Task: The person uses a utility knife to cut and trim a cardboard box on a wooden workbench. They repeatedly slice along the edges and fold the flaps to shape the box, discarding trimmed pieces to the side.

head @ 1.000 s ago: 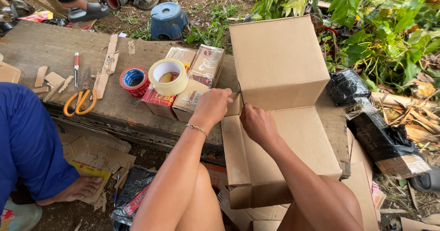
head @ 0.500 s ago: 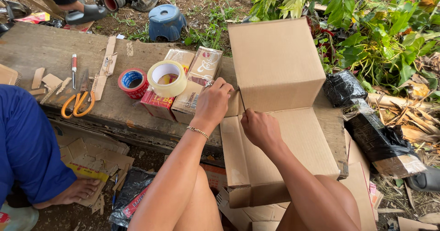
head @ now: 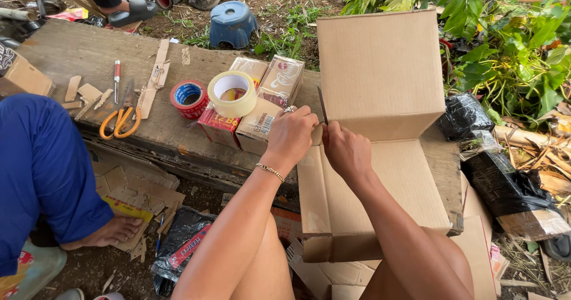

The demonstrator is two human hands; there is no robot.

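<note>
A brown cardboard box (head: pixel 380 74) lies opened over the wooden bench edge, one panel upright and one flat (head: pixel 410 181) toward me. My left hand (head: pixel 290 136), with a ring and a thin bracelet, pinches the box's left side flap at the fold. My right hand (head: pixel 346 152) is closed right beside it, touching it. A thin dark blade (head: pixel 322 104) sticks up from between the two hands along the upright panel's left edge. Its handle is hidden, apparently in my right fist.
On the wooden bench (head: pixel 83 53) are a clear tape roll (head: pixel 232 93) on small cartons (head: pixel 262 107), a red tape roll (head: pixel 189 96), orange scissors (head: pixel 121 120), a red-handled tool (head: pixel 116 77) and cardboard scraps. Another person's blue-clothed leg (head: pixel 44 169) is on the left. Black bags (head: pixel 505 187) lie on the right.
My right hand has slid up the flat panel to the fold and closed in against the left hand. The blade now shows above the hands.
</note>
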